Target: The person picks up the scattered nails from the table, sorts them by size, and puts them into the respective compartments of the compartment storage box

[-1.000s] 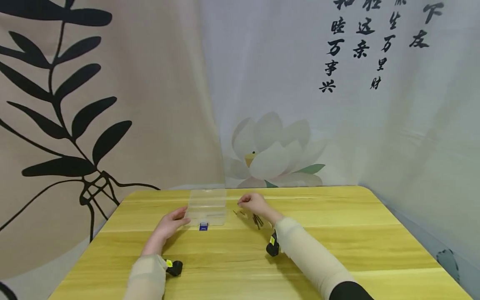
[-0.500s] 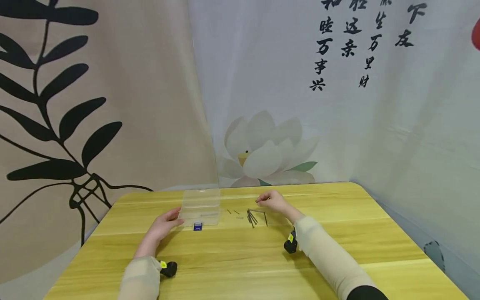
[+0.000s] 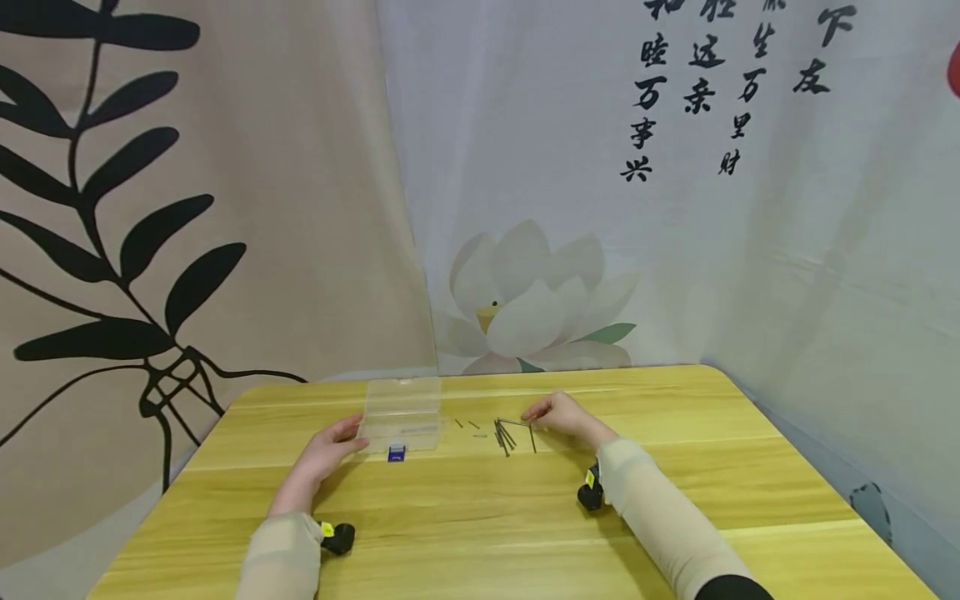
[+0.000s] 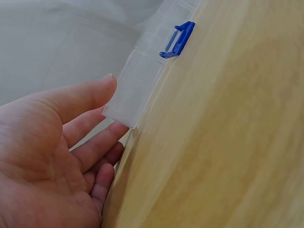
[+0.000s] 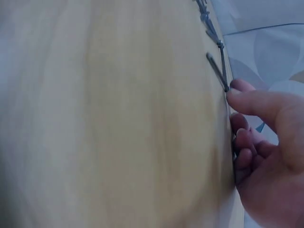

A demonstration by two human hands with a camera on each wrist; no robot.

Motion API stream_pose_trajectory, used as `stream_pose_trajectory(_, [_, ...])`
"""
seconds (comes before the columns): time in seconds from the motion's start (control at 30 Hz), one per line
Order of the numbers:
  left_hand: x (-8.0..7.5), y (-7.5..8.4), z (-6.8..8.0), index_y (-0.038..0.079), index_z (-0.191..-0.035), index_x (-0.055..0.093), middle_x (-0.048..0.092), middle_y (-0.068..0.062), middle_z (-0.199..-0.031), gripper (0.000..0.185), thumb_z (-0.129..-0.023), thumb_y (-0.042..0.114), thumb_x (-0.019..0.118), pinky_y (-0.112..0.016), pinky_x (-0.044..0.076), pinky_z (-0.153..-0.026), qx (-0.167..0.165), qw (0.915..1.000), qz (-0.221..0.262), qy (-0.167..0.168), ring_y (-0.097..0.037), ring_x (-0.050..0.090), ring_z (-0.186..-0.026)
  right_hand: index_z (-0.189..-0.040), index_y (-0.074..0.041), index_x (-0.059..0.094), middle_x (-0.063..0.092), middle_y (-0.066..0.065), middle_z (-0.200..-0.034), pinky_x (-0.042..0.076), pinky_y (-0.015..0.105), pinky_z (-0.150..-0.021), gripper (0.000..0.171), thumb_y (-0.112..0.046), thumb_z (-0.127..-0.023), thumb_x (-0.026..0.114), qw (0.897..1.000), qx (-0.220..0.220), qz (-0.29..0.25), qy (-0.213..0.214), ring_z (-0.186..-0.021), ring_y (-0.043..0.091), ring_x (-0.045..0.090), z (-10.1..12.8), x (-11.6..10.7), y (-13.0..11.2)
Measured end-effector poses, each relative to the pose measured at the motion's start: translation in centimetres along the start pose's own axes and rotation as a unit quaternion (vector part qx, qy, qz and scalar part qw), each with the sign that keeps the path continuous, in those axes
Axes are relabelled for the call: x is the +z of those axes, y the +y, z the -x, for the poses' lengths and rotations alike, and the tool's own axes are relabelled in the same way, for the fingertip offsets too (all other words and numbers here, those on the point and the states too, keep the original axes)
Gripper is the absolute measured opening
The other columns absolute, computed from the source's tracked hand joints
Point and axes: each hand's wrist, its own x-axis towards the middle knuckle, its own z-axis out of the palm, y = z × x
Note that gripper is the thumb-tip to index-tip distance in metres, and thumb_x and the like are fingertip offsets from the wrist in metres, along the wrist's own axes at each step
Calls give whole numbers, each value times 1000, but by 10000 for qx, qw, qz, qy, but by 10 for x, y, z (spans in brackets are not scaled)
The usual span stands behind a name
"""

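A clear plastic box [image 3: 400, 429] with a blue latch [image 4: 183, 40] lies on the table with its lid raised at the back. My left hand [image 3: 324, 457] holds its left side near the front corner, thumb over the edge and fingers against the side. To the right of the box lies a loose bunch of long dark nails [image 3: 505, 437]. One nail [image 3: 513, 422] lies crosswise at their top, and another nail [image 5: 217, 71] points toward the front. Where these two meet, my right hand [image 3: 562, 417] pinches a nail end between thumb and forefinger; which one is unclear.
Between box and bunch lie a few short thin pieces [image 3: 473, 425], too small to identify. All this sits toward the far edge of the wooden table [image 3: 465, 517]. A printed cloth [image 3: 315, 208] hangs behind it.
My right hand has moved right from beside the short pieces, uncovering the nails, then come down onto a nail end. The head view has shifted slightly. My left hand stays at the box.
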Motion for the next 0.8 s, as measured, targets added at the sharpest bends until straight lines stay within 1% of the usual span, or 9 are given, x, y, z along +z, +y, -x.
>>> stream_pose_trajectory(0.1, [0, 0, 1, 2, -149, 35, 35, -30, -147, 60, -97, 20, 60, -58, 29, -107, -22, 10000, -27, 10, -46, 33, -134, -103, 2, 74, 70, 13, -108, 47, 44, -95, 21, 7, -84, 66, 9996, 10, -167, -246, -110, 31, 60, 1, -2, 1])
stream_pose_trajectory(0.23, [0, -2, 1, 3, -150, 34, 35, -29, -147, 61, -98, 21, 60, -58, 29, -106, -37, 10000, -76, 22, -46, 33, -134, -103, 2, 74, 69, 12, -106, 47, 45, -95, 20, 6, -85, 67, 9990, -46, -210, -394, -109, 31, 59, 0, -4, 2])
stream_pose_trajectory(0.53, [0, -3, -2, 5, -151, 33, 34, -28, -148, 61, -98, 21, 59, -58, 29, -106, -48, 10000, -67, 18, -45, 32, -134, -98, -2, 77, 68, 4, -96, 50, 38, -87, 16, 2, -83, 71, 9994, -75, 228, -251, -94, 18, 60, 2, -5, 0])
stream_pose_trajectory(0.67, [0, -1, -2, 5, -151, 33, 33, -28, -148, 62, -98, 22, 59, -58, 29, -107, -54, 10000, -25, -35, -46, 31, -135, -95, -3, 78, 66, 3, -96, 49, 36, -86, 14, 1, -84, 71, 9995, -9, 213, -244, -92, 17, 58, 1, -5, 1])
stream_pose_trajectory(0.8, [0, 1, -1, 4, -151, 32, 33, -29, -149, 62, -98, 22, 59, -58, 29, -107, -51, 10000, -36, -53, -45, 31, -135, -94, -5, 78, 65, 3, -96, 49, 38, -86, 12, -1, -85, 70, 9991, -61, 306, -284, -92, 16, 57, 0, -5, 4])
